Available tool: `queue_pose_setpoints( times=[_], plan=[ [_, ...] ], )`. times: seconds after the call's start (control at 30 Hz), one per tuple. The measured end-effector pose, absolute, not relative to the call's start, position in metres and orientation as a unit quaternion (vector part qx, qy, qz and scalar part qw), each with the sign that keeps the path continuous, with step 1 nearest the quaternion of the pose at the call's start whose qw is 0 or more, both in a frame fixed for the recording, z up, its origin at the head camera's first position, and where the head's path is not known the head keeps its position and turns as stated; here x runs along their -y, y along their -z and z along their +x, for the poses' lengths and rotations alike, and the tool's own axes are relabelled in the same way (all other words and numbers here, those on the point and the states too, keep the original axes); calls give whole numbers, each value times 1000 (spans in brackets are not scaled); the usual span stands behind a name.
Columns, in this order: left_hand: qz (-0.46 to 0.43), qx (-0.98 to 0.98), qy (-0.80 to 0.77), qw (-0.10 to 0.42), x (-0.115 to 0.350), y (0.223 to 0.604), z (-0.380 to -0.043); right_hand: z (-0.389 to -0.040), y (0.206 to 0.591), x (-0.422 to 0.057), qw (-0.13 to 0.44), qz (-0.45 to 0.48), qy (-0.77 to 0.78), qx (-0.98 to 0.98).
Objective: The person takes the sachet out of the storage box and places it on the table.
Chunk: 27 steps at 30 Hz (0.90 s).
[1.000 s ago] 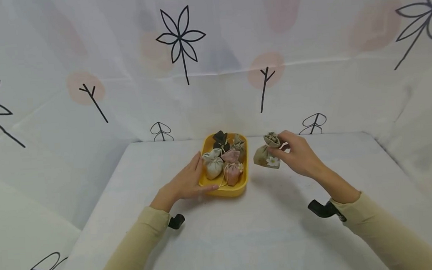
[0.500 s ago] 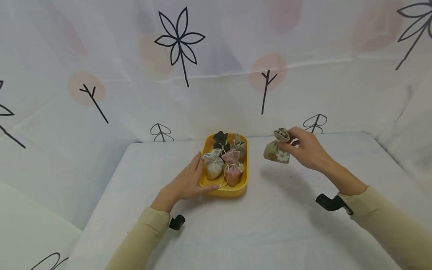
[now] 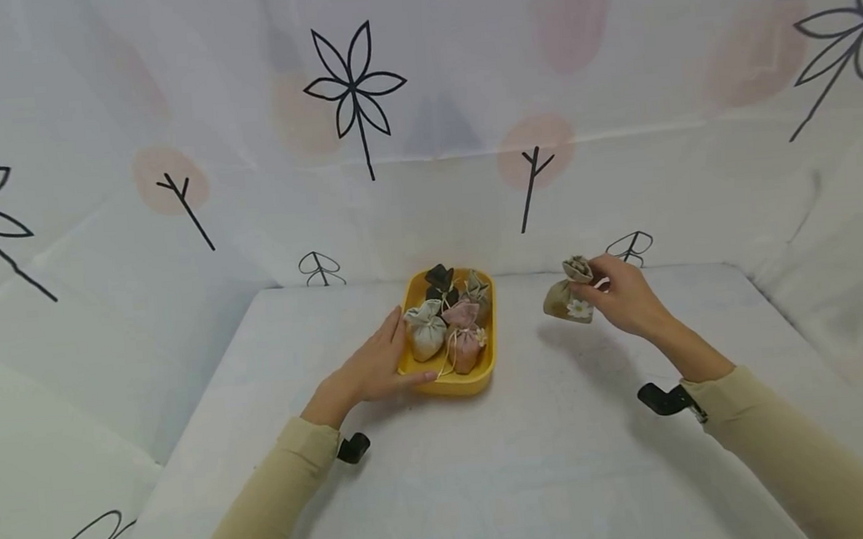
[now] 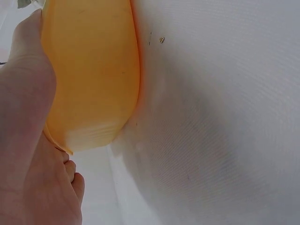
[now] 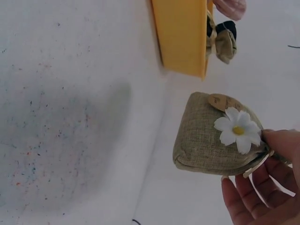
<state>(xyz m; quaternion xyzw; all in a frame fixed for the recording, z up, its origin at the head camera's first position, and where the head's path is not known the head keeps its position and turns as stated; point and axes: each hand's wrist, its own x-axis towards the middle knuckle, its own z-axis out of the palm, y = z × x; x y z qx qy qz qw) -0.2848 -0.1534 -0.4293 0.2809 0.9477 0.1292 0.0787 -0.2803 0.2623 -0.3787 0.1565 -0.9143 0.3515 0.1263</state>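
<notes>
A yellow plastic tray (image 3: 455, 385) holds several small drawstring pouches: a pale grey one (image 3: 428, 336), a pink one (image 3: 465, 349), a black one (image 3: 441, 280) and an olive one (image 3: 476, 290). My left hand (image 3: 366, 367) rests against its near left corner, fingers straight along the left side and thumb along the front rim. In the left wrist view the tray's outer wall (image 4: 96, 79) lies beside the thumb. To the right of the tray, my right hand (image 3: 629, 299) pinches an olive drawstring pouch (image 5: 199, 136) by its gathered neck, above the table. The pouch carries a white cloth daisy (image 5: 238, 130) and a brown tag (image 5: 223, 102).
A white cloth covers the table (image 3: 447, 485). Behind it rises a white backdrop (image 3: 435, 211) printed with black leaf and twig drawings. Coloured specks (image 5: 35, 154) dot the cloth in the right wrist view.
My right hand has moved to the right with the olive pouch, away from the tray. The left hand and the tray stay in place.
</notes>
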Motion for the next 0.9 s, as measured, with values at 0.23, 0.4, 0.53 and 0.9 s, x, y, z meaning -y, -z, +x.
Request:
queue_pose_setpoints(
  times=[0.23,0.4,0.53,0.9],
  plan=[
    [284,-947,-130,72,158,435,-280,-276,388,-267,119,138,-350,919],
    [287,-946,-134,74,160,436,-276,-273,394,-271,129,132,-348,919],
    [292,-945,-132,70,162,436,-273,-271,400,-274,133,117,-348,921],
    [294,-947,-120,57,165,440,-270,-272,417,-282,144,84,-339,926]
  ],
)
